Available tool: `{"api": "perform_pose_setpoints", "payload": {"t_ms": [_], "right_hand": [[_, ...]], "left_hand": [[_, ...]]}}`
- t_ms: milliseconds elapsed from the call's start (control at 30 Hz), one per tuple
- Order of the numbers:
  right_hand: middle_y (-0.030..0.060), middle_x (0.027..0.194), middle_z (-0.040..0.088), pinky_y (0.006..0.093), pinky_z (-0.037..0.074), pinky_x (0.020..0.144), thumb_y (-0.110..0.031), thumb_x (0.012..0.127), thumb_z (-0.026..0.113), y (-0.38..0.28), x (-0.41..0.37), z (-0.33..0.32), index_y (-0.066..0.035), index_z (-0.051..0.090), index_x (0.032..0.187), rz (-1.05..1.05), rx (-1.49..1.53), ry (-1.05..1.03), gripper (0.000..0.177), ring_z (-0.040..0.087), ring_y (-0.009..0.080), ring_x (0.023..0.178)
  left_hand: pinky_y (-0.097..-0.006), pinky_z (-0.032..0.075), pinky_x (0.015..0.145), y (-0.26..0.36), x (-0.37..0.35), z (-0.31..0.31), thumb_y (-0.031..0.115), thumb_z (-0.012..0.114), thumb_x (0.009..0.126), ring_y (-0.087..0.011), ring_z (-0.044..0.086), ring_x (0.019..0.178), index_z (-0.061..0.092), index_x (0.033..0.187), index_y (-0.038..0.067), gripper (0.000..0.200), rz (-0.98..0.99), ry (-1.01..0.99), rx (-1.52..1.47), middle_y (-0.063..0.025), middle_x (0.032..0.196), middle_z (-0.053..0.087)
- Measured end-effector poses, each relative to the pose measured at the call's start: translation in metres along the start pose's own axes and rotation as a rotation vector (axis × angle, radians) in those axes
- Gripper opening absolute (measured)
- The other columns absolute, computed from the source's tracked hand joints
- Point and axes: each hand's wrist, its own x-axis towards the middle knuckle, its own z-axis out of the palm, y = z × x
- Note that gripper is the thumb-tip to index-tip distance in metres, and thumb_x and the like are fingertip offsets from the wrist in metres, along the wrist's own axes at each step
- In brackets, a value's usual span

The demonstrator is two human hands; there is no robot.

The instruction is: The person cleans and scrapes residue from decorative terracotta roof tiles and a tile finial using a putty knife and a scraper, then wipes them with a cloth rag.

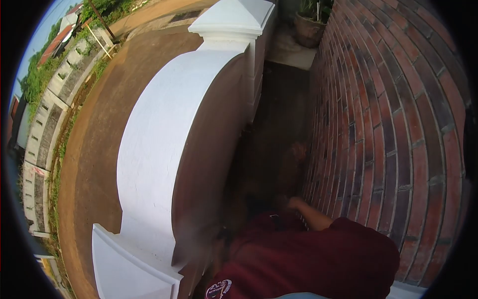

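My right forearm comes out of a maroon sleeve (358,249) and reaches into the dark, narrow gap beside the brick wall (378,124). My right hand (293,202) is near the foot of that wall, in deep shadow. Its fingers, and anything in them, cannot be made out. On the other side, the sleeve with a white round print (219,289) is close to the white wall (149,144). My left hand is lost in the shadow past it. A faint reddish shape (298,150) lies farther along the gap, too dim to name.
The white wall curves along the left and ends in a capped pillar (231,22). A potted plant (309,30) stands at the far end of the passage. Beyond the white wall run a brown road (99,134) and a grey block fence (37,169).
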Motion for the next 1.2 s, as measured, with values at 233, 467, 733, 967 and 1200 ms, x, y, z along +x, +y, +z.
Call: {"api": "perform_pose_setpoints", "payload": {"t_ms": [233, 467, 733, 967, 1200], "right_hand": [[0.0226, 0.123, 0.062, 0.0418, 0.05, 0.097, -0.021, 0.072, 0.059, -0.01, 0.008, -0.103, -0.002, 0.065, 0.118, 0.193, 0.327, -0.048, 0.05, 0.061, 0.0357, 0.115], [0.0216, 0.099, 0.071, 0.0397, 0.052, 0.081, -0.035, 0.076, 0.07, 0.047, -0.027, -0.015, 0.002, 0.068, 0.107, 0.365, 0.802, 0.094, 0.048, 0.069, 0.0302, 0.096], [0.0086, 0.063, 0.058, 0.0353, 0.046, 0.044, -0.019, 0.077, 0.069, 0.039, -0.058, -0.061, -0.003, 0.061, 0.082, 0.671, 1.208, 0.088, 0.018, 0.057, 0.0193, 0.05], [0.0066, 0.065, 0.055, 0.0319, 0.039, 0.039, -0.014, 0.086, 0.063, 0.046, 0.072, -0.194, -0.001, 0.06, 0.099, 0.601, 1.167, 0.046, 0.02, 0.05, 0.0156, 0.046], [0.0054, 0.067, 0.057, 0.0297, 0.041, 0.04, -0.022, 0.086, 0.067, 0.072, 0.158, -0.351, -0.002, 0.059, 0.117, 0.516, 1.125, 0.24, 0.037, 0.054, 0.0138, 0.048]], "left_hand": [[-0.0429, 0.048, 0.096, 0.212, 0.046, 0.046, 0.023, 0.067, 0.085, -0.031, 0.056, 0.119, 0.05, 0.137, -0.001, 0.06, 0.155, -0.132, 0.297, -0.0221, 0.135, 0.055], [-0.0367, 0.052, 0.085, 0.378, 0.064, 0.148, 0.013, 0.068, 0.083, -0.0255, 0.063, 0.1, 0.053, 0.123, -0.004, 0.045, 0.122, -0.227, 0.05, -0.0166, 0.111, 0.064], [-0.0345, 0.052, 0.08, 0.474, 0.109, 0.272, 0.012, 0.069, 0.083, -0.0218, 0.065, 0.089, 0.057, 0.117, 0.0, 0.038, 0.171, -0.531, 0.239, -0.0134, 0.102, 0.067], [-0.0349, 0.052, 0.081, 0.52, 0.24, 0.368, 0.013, 0.072, 0.077, -0.0233, 0.066, 0.091, 0.06, 0.111, -0.001, 0.039, 0.266, -0.522, 0.471, -0.0138, 0.101, 0.068], [-0.0355, 0.052, 0.084, 0.62, 0.295, 0.441, 0.017, 0.075, 0.075, -0.0243, 0.067, 0.094, 0.063, 0.109, -0.002, 0.04, 0.214, -0.596, 0.417, -0.015, 0.103, 0.069]]}}
